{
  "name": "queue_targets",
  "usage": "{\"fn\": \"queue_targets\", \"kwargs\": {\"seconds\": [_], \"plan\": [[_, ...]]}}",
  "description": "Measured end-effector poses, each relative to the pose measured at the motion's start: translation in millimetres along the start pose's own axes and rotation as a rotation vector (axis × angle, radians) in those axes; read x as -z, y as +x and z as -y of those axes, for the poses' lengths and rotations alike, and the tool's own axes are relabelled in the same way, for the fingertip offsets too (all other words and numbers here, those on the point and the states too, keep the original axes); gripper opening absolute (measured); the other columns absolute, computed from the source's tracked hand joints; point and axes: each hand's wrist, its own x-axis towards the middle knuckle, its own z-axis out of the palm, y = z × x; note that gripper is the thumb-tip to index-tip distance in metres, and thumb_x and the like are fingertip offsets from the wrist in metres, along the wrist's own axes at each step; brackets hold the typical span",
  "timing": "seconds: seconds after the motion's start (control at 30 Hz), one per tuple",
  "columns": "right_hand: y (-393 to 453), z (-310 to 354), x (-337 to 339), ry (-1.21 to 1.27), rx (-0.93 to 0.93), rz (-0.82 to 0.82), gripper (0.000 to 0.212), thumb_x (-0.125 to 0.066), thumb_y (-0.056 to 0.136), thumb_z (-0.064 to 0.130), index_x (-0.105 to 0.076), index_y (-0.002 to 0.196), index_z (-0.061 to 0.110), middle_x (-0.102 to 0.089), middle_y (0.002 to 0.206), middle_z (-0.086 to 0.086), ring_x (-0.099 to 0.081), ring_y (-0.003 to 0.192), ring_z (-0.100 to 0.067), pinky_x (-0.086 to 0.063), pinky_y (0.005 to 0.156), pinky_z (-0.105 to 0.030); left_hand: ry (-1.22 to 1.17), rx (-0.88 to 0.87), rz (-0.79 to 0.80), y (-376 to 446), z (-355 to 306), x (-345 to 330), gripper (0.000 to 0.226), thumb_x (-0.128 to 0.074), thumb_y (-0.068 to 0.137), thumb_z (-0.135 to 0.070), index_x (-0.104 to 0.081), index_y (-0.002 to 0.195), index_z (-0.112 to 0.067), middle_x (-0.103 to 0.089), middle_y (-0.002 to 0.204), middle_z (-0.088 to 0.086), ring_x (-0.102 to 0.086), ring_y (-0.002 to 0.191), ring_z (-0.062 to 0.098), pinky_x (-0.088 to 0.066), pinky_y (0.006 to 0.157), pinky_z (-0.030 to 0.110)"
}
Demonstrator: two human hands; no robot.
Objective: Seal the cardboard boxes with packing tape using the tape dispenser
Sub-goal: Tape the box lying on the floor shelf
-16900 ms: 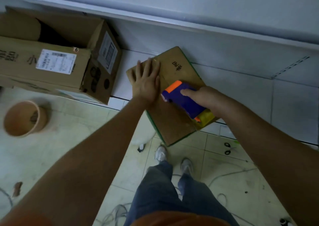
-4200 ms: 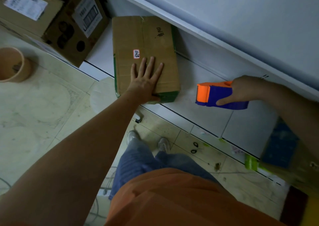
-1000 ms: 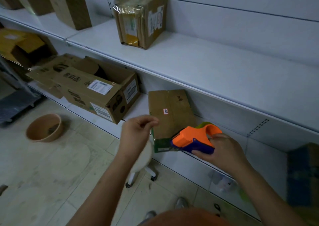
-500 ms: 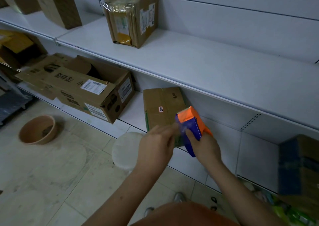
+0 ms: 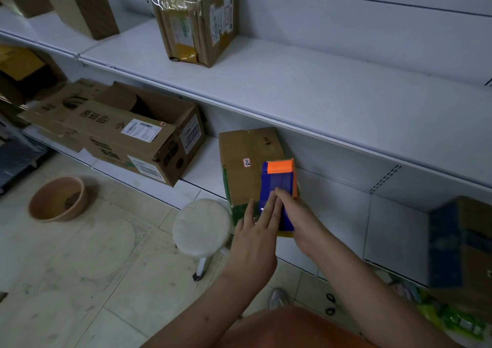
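A small cardboard box with a green side and a white sticker lies on the bottom shelf. In front of it I hold up the blue and orange tape dispenser, orange end pointing away. My right hand grips the dispenser from below and from the right. My left hand has straight fingers, and their tips rest on the dispenser's blue face. Whether any tape is drawn out cannot be seen.
A large open carton sits to the left on the bottom shelf. A wrapped parcel stands on the upper shelf. A round white stool and a brown bowl are on the tiled floor. A dark box is at the right.
The dispenser has turned its flat blue face toward me. My left hand went from curled fingers beside it to straight fingers laid on it. The view stepped back from the box.
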Motion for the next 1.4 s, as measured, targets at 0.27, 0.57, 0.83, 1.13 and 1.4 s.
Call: {"fn": "queue_targets", "kwargs": {"seconds": [0.27,0.57,0.83,1.13,1.4], "plan": [[11.4,-18.9,2.4,0.056,-0.003,-0.065,0.029,-0.047,0.101,0.041,-0.059,0.118,0.021,-0.068,0.11,-0.002,-0.064,0.1,-0.017,-0.052,0.082,-0.031,-0.194,-0.14,0.051,1.8,14.0,-21.0,0.101,-0.046,0.087,0.003,0.028,0.151,-0.018,0.037,0.158,-0.008,0.03,0.147,0.024,-0.025,0.118,0.027],[58.9,-36.5,55.0,-0.226,-0.004,-0.363,0.04,-0.044,0.102,0.042,-0.055,0.113,0.006,-0.066,0.105,-0.017,-0.061,0.083,-0.028,-0.043,0.067,-0.031,-0.26,-0.133,0.08,-8.1,46.6,-61.9,0.082,-0.042,0.097,-0.01,0.013,0.157,-0.026,0.027,0.162,-0.004,0.022,0.15,0.013,-0.004,0.124,0.029],[97.2,-39.6,112.0,-0.23,-0.06,-0.368,0.047,-0.044,0.101,0.047,-0.053,0.126,0.008,-0.065,0.112,-0.013,-0.061,0.086,-0.021,-0.043,0.062,-0.026,-0.532,0.436,-0.1,66.5,99.5,-63.8,0.052,-0.05,0.102,-0.027,-0.037,0.151,-0.017,-0.043,0.153,0.008,-0.043,0.137,0.025,-0.036,0.111,0.037],[159.2,-29.1,129.0,-0.253,0.02,-0.355,0.045,-0.043,0.102,0.046,-0.054,0.128,0.01,-0.063,0.108,-0.007,-0.061,0.082,-0.015,-0.047,0.065,-0.024,-1.01,0.91,0.071,139.8,111.9,-93.6,0.057,-0.055,0.097,-0.044,-0.038,0.141,-0.013,-0.052,0.137,0.016,-0.055,0.118,0.036,-0.053,0.095,0.053],[191.0,-30.5,130.4,-0.3,0.198,-0.321,0.032,-0.045,0.102,0.042,-0.055,0.113,0.013,-0.063,0.101,-0.006,-0.06,0.079,-0.012,-0.046,0.061,-0.019,-1.364,1.006,0.018,141.7,122.1,-117.8,0.051,-0.052,0.103,-0.03,-0.03,0.148,-0.02,-0.05,0.132,0.012,-0.063,0.111,0.039,-0.056,0.092,0.052]]}}
